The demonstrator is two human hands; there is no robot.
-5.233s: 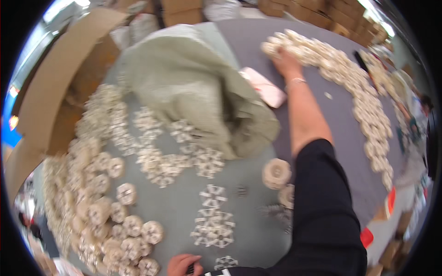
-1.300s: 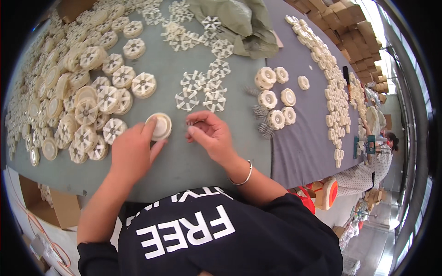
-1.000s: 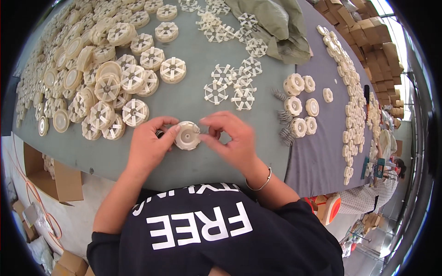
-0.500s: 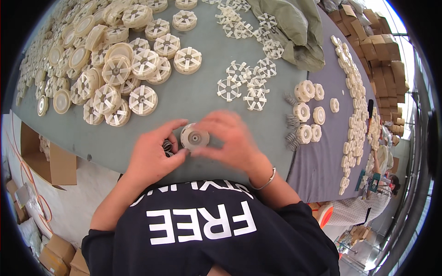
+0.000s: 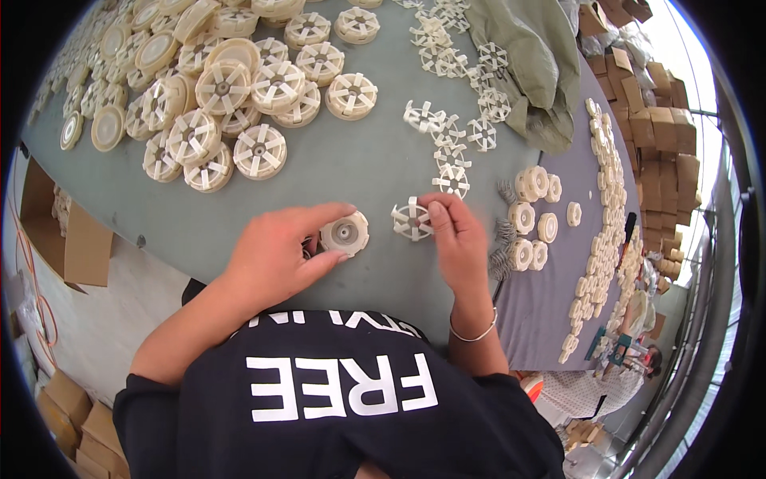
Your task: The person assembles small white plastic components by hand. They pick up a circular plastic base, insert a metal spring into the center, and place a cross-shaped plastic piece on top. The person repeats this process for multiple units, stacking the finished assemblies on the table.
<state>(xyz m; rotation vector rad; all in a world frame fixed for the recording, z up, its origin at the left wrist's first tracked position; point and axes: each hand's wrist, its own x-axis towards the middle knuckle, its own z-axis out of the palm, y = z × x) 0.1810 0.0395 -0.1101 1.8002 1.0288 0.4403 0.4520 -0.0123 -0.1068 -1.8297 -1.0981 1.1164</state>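
My left hand (image 5: 286, 247) grips a round cream plastic housing (image 5: 345, 233) between thumb and fingers, its hollow side facing up. Something dark, perhaps coil springs, shows partly under the palm. To the right, my right hand (image 5: 456, 235) pinches a white spoked plastic ring (image 5: 411, 219) by its edge, apart from the housing. More white spoked rings (image 5: 452, 180) lie in a loose row just beyond it. Assembled round cream parts with white spokes (image 5: 260, 152) are heaped at the far left.
Metal coil springs (image 5: 503, 231) and small cream wheels (image 5: 523, 217) sit to the right on a purple-grey cloth (image 5: 550, 295). An olive sheet (image 5: 527, 64) is bunched at the back. Cardboard boxes (image 5: 88, 247) stand left of the table. A co-worker (image 5: 590, 391) is at the far right.
My right hand has moved right, away from the housing, and now holds a white spoked ring. The left hand still holds the housing. The whole view has shifted slightly.
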